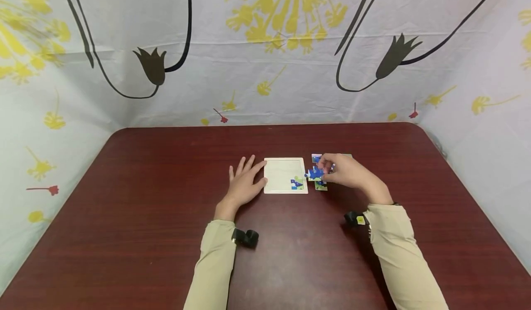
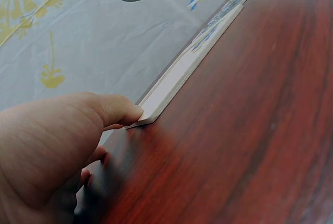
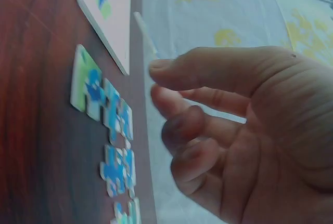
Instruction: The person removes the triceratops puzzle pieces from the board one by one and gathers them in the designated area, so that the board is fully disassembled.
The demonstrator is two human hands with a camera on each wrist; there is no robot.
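A square, pale wooden puzzle tray lies flat on the table. One blue-and-green puzzle piece sits in its lower right corner. My left hand is at the tray's left side with fingers spread; in the left wrist view its thumb rests on the tray's corner. Just past the right edge, my right hand pinches a blue puzzle piece between thumb and index finger. In the right wrist view, this held piece appears edge-on, raised above the table.
Several loose puzzle pieces lie right of the tray, partly hidden beneath my right hand in the head view. The dark red wooden table extends around everything. Patterned white cloth hangs along its back and sides.
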